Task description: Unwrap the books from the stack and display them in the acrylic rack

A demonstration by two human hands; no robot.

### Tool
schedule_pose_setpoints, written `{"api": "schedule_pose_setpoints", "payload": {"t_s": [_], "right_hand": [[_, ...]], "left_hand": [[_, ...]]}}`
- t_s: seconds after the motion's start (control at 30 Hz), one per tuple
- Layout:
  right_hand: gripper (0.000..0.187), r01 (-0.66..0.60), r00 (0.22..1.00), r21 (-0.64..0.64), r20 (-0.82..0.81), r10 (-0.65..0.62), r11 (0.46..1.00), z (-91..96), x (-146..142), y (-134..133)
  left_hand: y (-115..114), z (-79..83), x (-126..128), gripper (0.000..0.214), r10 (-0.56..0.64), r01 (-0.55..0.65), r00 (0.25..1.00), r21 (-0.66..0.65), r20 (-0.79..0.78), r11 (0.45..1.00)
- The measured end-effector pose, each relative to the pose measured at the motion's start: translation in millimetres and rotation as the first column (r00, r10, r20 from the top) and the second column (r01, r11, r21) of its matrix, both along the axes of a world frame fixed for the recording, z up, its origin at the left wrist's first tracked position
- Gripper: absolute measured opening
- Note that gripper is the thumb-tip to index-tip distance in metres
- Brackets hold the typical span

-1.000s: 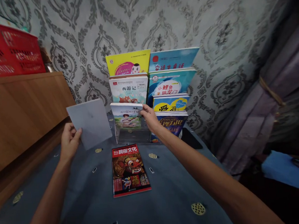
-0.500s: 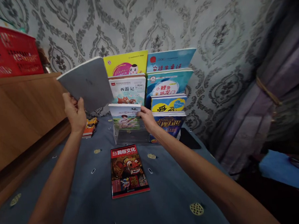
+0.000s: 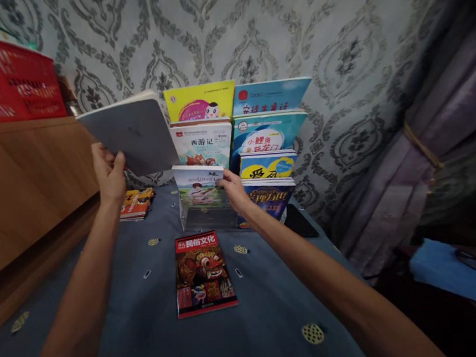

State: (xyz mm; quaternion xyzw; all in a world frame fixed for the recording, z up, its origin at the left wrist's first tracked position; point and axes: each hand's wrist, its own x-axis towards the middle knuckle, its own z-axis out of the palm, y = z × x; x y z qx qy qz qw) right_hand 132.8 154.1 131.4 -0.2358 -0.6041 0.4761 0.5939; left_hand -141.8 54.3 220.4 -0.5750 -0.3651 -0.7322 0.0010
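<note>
My left hand (image 3: pixel 109 170) grips the lower left edge of a grey notebook (image 3: pixel 134 135) with rounded corners, raised and tilted left of the book rack. On the right edge of a book with a child on its cover (image 3: pixel 199 188), the thumb and fingers of my right hand (image 3: pixel 234 189) are closed. This book stands in the lowest left tier of the clear rack (image 3: pixel 200 218). Behind it rise a white book (image 3: pixel 204 142) and a yellow book (image 3: pixel 200 99). Flat on the cloth in front lies a red and black book (image 3: pixel 204 273) with a mask on it.
Blue books (image 3: pixel 272 96) and a yellow-blue book (image 3: pixel 267 166) fill the rack's right column. Orange books (image 3: pixel 137 203) lie beside the wooden cabinet (image 3: pixel 25 180), which bears a red basket (image 3: pixel 13 81). A dark flat object (image 3: pixel 300 221) lies right of the rack; a curtain (image 3: pixel 397 187) hangs beyond.
My left hand has moved a little left with the grey notebook, which now tilts further over. My right hand stays on the book in the rack.
</note>
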Motion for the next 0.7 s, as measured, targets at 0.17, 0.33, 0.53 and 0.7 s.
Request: {"api": "schedule_pose_setpoints", "payload": {"t_s": [0.17, 0.33, 0.53, 0.7], "right_hand": [[0.026, 0.011, 1.0, 0.01, 0.021, -0.011, 1.0, -0.4, -0.5, 2.6], [0.03, -0.017, 1.0, 0.012, 0.003, 0.017, 1.0, -2.2, -0.3, 4.0], [0.03, -0.039, 0.999, 0.04, 0.015, 0.038, 0.998, -1.4, 3.5, 0.3], [0.023, -0.016, 0.999, 0.008, -0.043, 0.016, 1.0, -5.3, 2.5, 0.0]], "left_hand": [[-7.3, 22.0, 29.6, 0.034, -0.098, 0.114, 0.985, 0.11, -0.143, 0.987], [23.0, 29.6, 43.1, 0.038, -0.168, 0.182, 0.965, 0.049, -0.201, 0.982], [70.2, 20.4, 37.1, 0.045, -0.219, 0.215, 0.958, -0.045, -0.183, 0.976], [86.8, 4.1, 42.1, 0.048, -0.318, 0.289, 0.937, -0.194, -0.142, 0.938]]}}
